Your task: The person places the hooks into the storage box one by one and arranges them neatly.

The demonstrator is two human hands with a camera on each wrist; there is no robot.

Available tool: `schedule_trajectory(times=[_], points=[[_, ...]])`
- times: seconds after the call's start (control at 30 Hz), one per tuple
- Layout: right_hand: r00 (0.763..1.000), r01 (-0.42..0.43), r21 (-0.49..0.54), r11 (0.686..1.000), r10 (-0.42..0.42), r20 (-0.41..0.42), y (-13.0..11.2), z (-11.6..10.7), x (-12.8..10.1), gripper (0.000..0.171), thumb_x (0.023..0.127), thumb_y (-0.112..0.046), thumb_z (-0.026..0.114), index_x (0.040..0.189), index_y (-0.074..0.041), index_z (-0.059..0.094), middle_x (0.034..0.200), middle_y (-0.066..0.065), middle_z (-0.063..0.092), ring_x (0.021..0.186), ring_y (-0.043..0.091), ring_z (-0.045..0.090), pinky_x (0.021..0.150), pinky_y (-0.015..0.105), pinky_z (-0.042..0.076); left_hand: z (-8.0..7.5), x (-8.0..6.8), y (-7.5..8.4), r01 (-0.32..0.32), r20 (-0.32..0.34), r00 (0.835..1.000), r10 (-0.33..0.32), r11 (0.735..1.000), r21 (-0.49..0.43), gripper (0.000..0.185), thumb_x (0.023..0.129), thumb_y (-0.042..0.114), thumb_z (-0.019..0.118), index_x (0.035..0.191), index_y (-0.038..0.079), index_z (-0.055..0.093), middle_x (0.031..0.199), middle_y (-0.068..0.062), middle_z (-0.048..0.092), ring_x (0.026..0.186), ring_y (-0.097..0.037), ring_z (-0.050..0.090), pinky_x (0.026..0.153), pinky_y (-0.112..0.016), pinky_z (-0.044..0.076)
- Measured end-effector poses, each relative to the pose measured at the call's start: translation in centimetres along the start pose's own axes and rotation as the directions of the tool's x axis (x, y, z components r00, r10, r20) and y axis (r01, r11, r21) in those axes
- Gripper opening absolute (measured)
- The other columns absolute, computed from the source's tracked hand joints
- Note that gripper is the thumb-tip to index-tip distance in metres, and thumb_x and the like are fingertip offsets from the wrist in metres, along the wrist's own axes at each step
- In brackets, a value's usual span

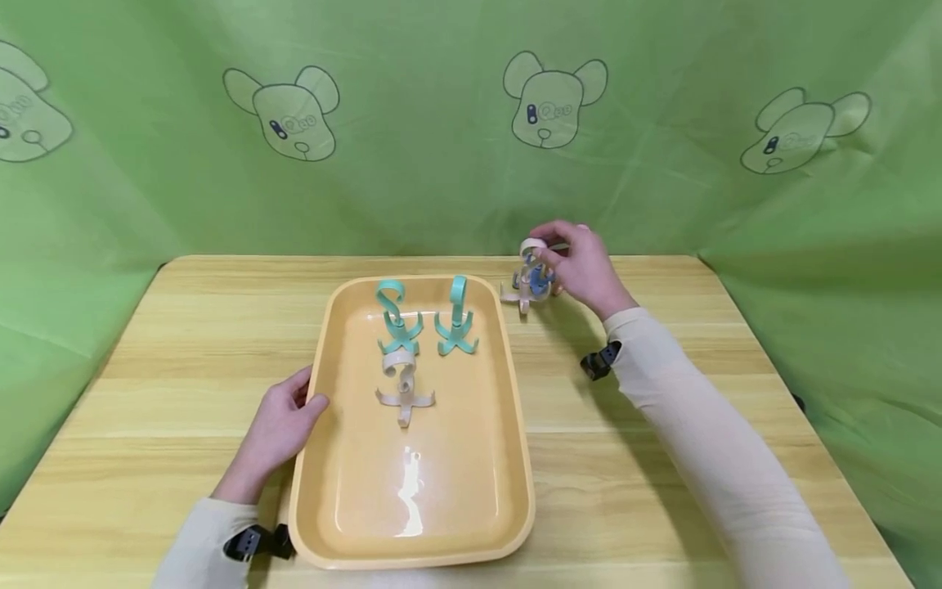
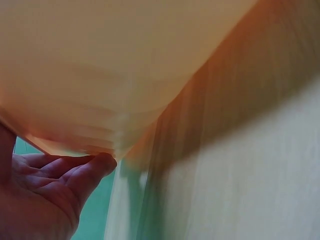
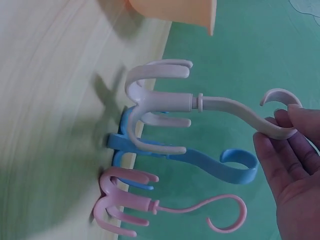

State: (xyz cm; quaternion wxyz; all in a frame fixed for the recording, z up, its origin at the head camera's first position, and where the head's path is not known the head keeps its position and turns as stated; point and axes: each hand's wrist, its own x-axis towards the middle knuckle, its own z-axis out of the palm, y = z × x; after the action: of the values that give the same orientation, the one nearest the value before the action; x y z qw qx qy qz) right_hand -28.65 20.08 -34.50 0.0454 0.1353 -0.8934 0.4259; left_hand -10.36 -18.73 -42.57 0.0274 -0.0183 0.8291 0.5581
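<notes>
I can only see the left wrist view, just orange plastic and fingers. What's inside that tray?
Observer: The head view shows three hooks in the tray: one teal hook, a second teal hook and a beige hook.
Operator: Where's the right hand?
Observer: The right hand is outside the tray, near the far edge of the table, gripping the curved top of a white hook.
Operator: Anything else beside it?
Observer: The right wrist view shows a blue hook and a pink hook next to the white one.
</notes>
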Motion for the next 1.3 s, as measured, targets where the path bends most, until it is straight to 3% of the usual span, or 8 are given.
schedule_trajectory(times=[0.7, 1.3], points=[[1.000, 0.026, -0.005, 1.000, -0.026, 0.004, -1.6, -1.8, -1.0, 0.025, 0.095, -0.010, 0.065, 0.119, -0.004, 0.064, 0.112, 0.011, 0.065, 0.098, 0.026, 0.062, 0.089, 0.039, 0.051, 0.0, -0.2, -0.1, 0.005, -0.009, 1.000, -0.005, 1.000, -0.001, 0.048, 0.092, 0.000, 0.050, 0.140, -0.009, 0.047, 0.113, -0.029, 0.064, 0.087, -0.030, 0.067, 0.067, -0.030, 0.057], [0.997, 0.039, -0.027, 0.999, -0.040, -0.059, -2.4, -4.1, -2.7, 0.027, 0.093, -0.009, 0.066, 0.120, -0.002, 0.065, 0.110, 0.011, 0.064, 0.098, 0.024, 0.061, 0.090, 0.037, 0.051, 0.1, 0.1, -0.1, -0.008, -0.009, 1.000, 0.008, 1.000, 0.001, 0.049, 0.092, -0.001, 0.050, 0.140, -0.010, 0.047, 0.113, -0.030, 0.064, 0.087, -0.031, 0.067, 0.068, -0.030, 0.057]])
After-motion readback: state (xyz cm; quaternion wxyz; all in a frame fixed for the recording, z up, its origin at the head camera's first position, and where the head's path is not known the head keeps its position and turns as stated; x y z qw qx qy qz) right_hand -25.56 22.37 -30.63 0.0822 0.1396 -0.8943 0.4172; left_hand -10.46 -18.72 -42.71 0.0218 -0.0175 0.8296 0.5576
